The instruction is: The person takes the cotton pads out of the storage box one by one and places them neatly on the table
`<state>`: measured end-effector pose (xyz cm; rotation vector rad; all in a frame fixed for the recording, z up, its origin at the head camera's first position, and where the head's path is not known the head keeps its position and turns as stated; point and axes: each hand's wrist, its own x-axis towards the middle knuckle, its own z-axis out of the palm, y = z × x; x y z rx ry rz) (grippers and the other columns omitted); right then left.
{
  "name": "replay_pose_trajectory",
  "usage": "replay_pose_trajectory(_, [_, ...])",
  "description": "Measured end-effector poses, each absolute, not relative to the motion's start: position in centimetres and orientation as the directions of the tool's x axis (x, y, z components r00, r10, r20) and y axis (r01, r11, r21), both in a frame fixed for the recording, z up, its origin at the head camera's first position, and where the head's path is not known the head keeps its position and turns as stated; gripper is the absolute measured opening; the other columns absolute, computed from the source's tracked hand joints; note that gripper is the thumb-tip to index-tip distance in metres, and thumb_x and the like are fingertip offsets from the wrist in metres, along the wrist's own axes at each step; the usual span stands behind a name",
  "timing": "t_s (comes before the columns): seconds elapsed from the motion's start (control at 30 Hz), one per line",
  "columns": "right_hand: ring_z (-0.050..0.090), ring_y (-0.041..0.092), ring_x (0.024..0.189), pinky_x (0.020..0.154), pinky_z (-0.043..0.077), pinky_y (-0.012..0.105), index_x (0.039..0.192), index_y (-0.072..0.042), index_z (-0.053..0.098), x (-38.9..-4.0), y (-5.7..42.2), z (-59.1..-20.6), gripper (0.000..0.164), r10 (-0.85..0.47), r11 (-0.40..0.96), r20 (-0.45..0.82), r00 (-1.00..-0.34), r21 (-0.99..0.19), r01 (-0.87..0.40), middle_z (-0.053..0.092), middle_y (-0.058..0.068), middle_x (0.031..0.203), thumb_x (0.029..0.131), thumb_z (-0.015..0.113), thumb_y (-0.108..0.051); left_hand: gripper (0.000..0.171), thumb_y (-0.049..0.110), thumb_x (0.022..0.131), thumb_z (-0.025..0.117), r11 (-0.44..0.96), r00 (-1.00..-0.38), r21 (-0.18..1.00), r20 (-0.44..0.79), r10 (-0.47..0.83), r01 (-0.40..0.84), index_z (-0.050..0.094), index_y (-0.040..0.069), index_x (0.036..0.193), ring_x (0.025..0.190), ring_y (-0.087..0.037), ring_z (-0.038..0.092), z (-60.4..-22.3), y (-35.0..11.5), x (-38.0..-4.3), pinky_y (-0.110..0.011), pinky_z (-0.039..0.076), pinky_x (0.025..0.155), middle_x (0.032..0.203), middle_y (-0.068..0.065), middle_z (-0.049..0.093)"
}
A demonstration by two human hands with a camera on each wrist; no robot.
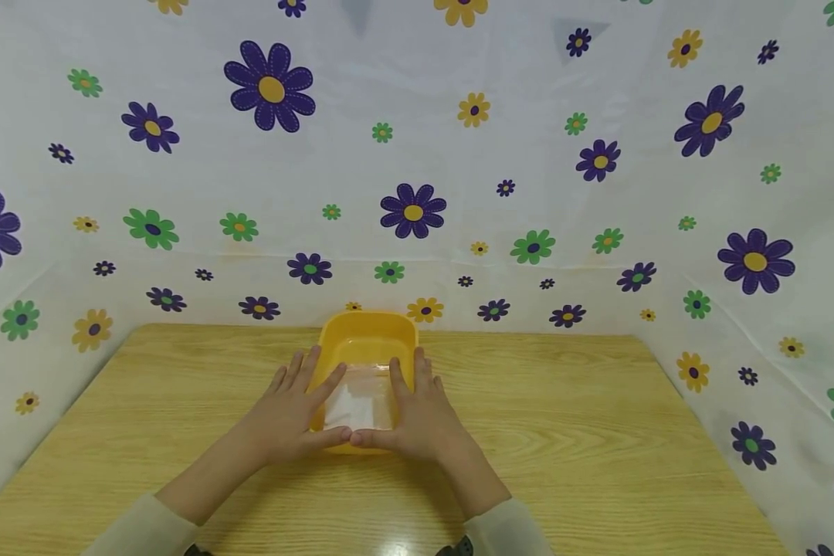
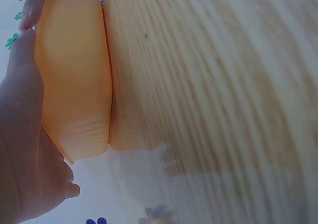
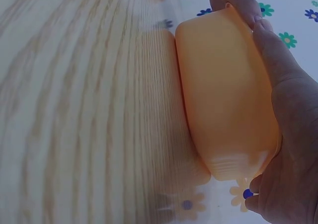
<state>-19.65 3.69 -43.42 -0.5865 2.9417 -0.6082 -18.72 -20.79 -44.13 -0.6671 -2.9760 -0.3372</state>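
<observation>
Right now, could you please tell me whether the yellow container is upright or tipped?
Upright: the yellow container sits with its base on the table, rim uppermost.

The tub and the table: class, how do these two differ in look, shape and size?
The tub is plain yellow-orange, while the table shows streaky wood grain. The tub is hollow with raised walls; the table is a flat top. The tub is far smaller than the table. Both look yellowish in the head view.
</observation>
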Motion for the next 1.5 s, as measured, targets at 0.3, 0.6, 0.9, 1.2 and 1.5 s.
replay_pose_trajectory(0.3, [0.017,0.057,0.145,0.112,0.032,0.062,0.161,-0.022,0.01,-19.61,3.54,-43.52,0.131,-0.379,0.849,-0.008,-0.925,-0.4,-0.344,-0.013,0.018,0.166,0.062,0.047,-0.099,0.096,0.077,0.088,0.048,0.877,-0.899,0.199,0.129,0.418,0.436,0.024,0.02,0.16,0.149,-0.051,0.001,-44.44,-21.06,-18.61,-0.069,0.014,0.116,0.165,-0.025,-0.004])
replay_pose_trajectory(0.6, [0.018,0.058,0.144,0.109,0.036,0.064,0.161,-0.024,0.011,-19.63,3.32,-43.55,0.13,-0.373,0.853,-0.004,-0.928,-0.396,-0.341,-0.013,0.018,0.166,0.061,0.045,-0.1,0.096,0.078,0.087,0.048,0.877,-0.896,0.19,0.142,0.42,0.441,0.026,0.018,0.159,0.15,-0.051,0.003,-44.39,-21.18,-18.6,-0.069,0.015,0.116,0.165,-0.026,-0.001])
replay_pose_trajectory(0.9, [0.017,0.058,0.144,0.108,0.037,0.064,0.161,-0.024,0.011,-19.58,3.41,-43.59,0.131,-0.368,0.85,-0.006,-0.93,-0.408,-0.334,-0.013,0.016,0.167,0.06,0.044,-0.101,0.096,0.077,0.088,0.049,0.88,-0.897,0.177,0.137,0.42,0.44,0.026,0.018,0.16,0.149,-0.051,0.005,-44.23,-21.04,-18.55,-0.069,0.016,0.115,0.165,-0.026,0.0])
replay_pose_trajectory(1.2, [0.013,0.054,0.148,0.113,0.032,0.062,0.161,-0.024,0.012,-19.69,3.25,-43.52,0.132,-0.358,0.853,-0.024,-0.933,-0.415,-0.316,-0.015,0.014,0.167,0.059,0.045,-0.101,0.098,0.08,0.086,0.047,0.883,-0.904,0.196,0.133,0.406,0.426,0.023,0.022,0.16,0.15,-0.051,0.004,-44.54,-21.19,-18.76,-0.068,0.014,0.116,0.166,-0.023,-0.002])
replay_pose_trajectory(1.5, [0.006,0.05,0.15,0.115,0.028,0.062,0.161,-0.023,0.015,-19.73,3.45,-43.23,0.13,-0.376,0.848,-0.023,-0.926,-0.41,-0.335,-0.012,0.017,0.167,0.061,0.048,-0.099,0.099,0.079,0.085,0.05,0.875,-0.908,0.242,0.143,0.395,0.419,0.025,0.02,0.16,0.15,-0.051,0.002,-44.64,-21.01,-18.78,-0.069,0.013,0.116,0.166,-0.023,-0.002])
